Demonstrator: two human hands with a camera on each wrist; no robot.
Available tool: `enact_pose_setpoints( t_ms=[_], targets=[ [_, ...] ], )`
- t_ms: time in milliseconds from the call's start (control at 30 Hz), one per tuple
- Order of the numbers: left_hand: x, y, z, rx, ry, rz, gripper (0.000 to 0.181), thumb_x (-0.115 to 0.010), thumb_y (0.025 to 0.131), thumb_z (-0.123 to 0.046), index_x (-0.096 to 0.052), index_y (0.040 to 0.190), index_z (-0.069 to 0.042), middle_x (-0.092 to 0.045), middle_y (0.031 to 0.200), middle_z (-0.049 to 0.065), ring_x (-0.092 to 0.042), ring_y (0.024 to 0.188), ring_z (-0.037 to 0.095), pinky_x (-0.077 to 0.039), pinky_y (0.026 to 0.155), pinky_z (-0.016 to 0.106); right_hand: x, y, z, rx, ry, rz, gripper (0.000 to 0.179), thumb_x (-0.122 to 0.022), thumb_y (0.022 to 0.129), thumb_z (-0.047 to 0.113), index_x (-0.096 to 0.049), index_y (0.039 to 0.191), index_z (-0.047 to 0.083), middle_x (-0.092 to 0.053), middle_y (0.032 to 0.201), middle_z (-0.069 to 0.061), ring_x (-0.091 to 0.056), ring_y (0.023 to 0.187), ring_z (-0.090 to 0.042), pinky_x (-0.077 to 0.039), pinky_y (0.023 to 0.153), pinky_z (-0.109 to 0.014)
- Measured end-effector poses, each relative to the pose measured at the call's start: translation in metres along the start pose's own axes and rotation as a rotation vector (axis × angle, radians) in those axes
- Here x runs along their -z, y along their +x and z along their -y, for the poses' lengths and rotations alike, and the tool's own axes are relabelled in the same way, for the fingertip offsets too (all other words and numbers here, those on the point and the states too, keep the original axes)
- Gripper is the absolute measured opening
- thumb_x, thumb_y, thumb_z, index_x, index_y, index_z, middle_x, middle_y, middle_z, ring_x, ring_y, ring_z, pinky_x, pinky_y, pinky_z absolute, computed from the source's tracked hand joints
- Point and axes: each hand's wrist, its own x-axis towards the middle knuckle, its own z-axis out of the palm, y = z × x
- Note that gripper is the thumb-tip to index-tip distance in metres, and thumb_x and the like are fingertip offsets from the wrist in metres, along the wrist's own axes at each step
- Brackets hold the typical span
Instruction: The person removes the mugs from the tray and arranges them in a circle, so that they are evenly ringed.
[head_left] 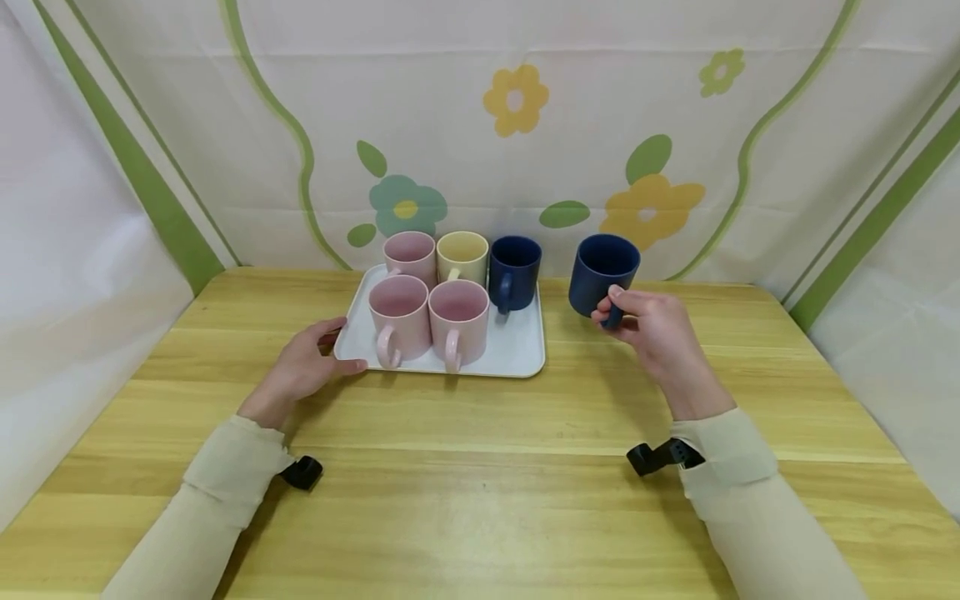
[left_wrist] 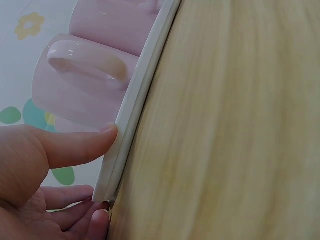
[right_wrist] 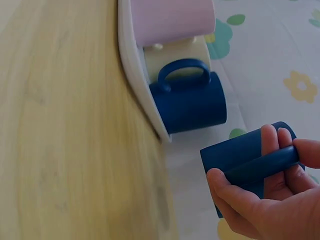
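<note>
By its handle, my right hand (head_left: 651,329) holds a dark blue mug (head_left: 592,275) to the right of the white tray (head_left: 517,354). In the right wrist view this mug (right_wrist: 235,155) shows against the curtain, up off the table, fingers wrapped about its handle. My left hand (head_left: 306,362) grips the tray's front left corner, thumb at the front rim and fingers round the side. On the tray, a pink mug (head_left: 411,260), a yellow mug (head_left: 463,260) and another dark blue mug (head_left: 517,279) form the back row. Two pink mugs (head_left: 400,321) stand in front, handles toward me.
The wooden table (head_left: 480,500) ends at a white curtain (head_left: 450,100) printed with flowers and leaves. White cloth with green stripes hangs along both sides. Each wrist wears a black camera mount (head_left: 667,457).
</note>
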Motion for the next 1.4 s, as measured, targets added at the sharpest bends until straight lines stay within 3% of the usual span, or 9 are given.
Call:
enact_pose_setpoints(
  t_ms=[267, 667, 1400],
  targets=[
    [0.0, 0.0, -0.001, -0.009, 0.007, -0.006, 0.095, -0.081, 0.094, -0.023, -0.025, 0.168, -0.001, -0.04, 0.165, 0.029, -0.042, 0.148, 0.048, -0.035, 0.123, 0.064, 0.014, 0.01, -0.009, -0.006, -0.02, -0.006, 0.025, -0.063, 0.108, 0.025, -0.075, 0.1, 0.004, -0.07, 0.094, -0.001, -0.07, 0.092, -0.018, -0.062, 0.096, -0.029],
    [-0.001, 0.0, 0.0, -0.003, -0.005, -0.003, 0.095, -0.081, 0.094, -0.022, -0.024, 0.168, 0.0, -0.039, 0.165, 0.029, -0.042, 0.147, 0.048, -0.035, 0.123, 0.064, 0.031, 0.021, -0.019, -0.028, 0.044, -0.02, 0.023, -0.064, 0.107, 0.022, -0.075, 0.101, 0.002, -0.072, 0.092, -0.002, -0.071, 0.088, -0.018, -0.063, 0.092, -0.03],
    [0.0, 0.0, 0.002, -0.034, 0.018, -0.012, 0.095, -0.081, 0.094, -0.021, -0.024, 0.166, 0.003, -0.041, 0.162, 0.034, -0.042, 0.147, 0.05, -0.036, 0.121, 0.065, 0.051, 0.023, -0.022, -0.091, 0.1, -0.023, 0.02, -0.065, 0.107, 0.02, -0.07, 0.111, 0.002, -0.073, 0.092, 0.0, -0.073, 0.089, -0.016, -0.064, 0.091, -0.032]
  ],
)
